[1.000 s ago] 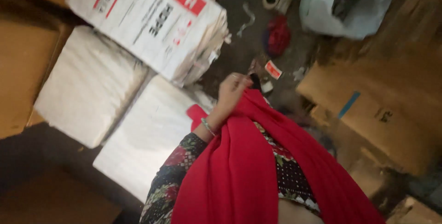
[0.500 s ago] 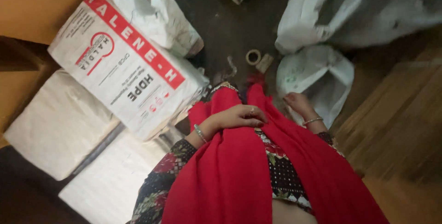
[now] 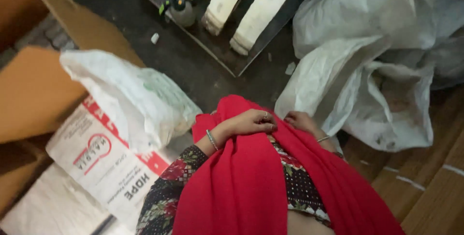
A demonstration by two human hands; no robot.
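Below the camera, a red scarf (image 3: 251, 182) is seen draped down the person's front, spreading wide over a dark garment with a floral sleeve and a dotted panel. The left hand (image 3: 251, 121) is laid flat on the upper fold of the scarf, fingers loosely curled and pressed against the cloth; whether any fabric is actually pinched between them cannot be told. A ring is worn on one finger and a thin bangle at the wrist. The right hand (image 3: 299, 120) is placed just beside it, on the other edge of the scarf, its fingers bent over the red cloth, and a bangle is seen on that wrist too; a firm hold on the cloth cannot be made out here either. The two hands are set near each other, with only a narrow strip of scarf between them.

To the left, a printed white sack (image 3: 104, 167) is laid on the floor, with a crumpled translucent plastic bag (image 3: 140, 99) resting on top of it. Brown cardboard (image 3: 34, 90) is spread beyond the sack. To the right, large white plastic bags (image 3: 367, 85) are heaped on the dark floor, just beside the right hand. Further up, a metal tray (image 3: 227, 54) is seen holding pale cylindrical rolls (image 3: 256, 10) and a small bottle with a green cap (image 3: 180, 8).
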